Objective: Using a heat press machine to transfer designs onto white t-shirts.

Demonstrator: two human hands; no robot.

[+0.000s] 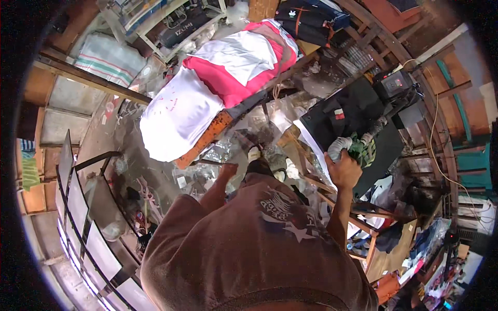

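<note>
My right hand (343, 171) is closed around the end of a grey, wrapped handle (340, 147), with its thumb along the near left side. Beside the fingers is a green camouflage-patterned piece of cloth (363, 150). Handle and cloth lie over a black, flat-topped press (342, 103); a white sheet edge (314, 142) shows along its left side. My left hand (226, 171) hangs low by my body, fingers loosely curled and nothing visible in it. Nearest to it is the orange-edged board (205, 139) carrying a white shirt (179, 114).
Pink and white garments (233, 59) cover the far part of the board. A dark control box (394, 84) stands at the press's far right. Black-framed white panels (96, 249) lean at the left. Plastic scraps (220, 150) litter the floor, and a wooden stand (371, 249) is at the right.
</note>
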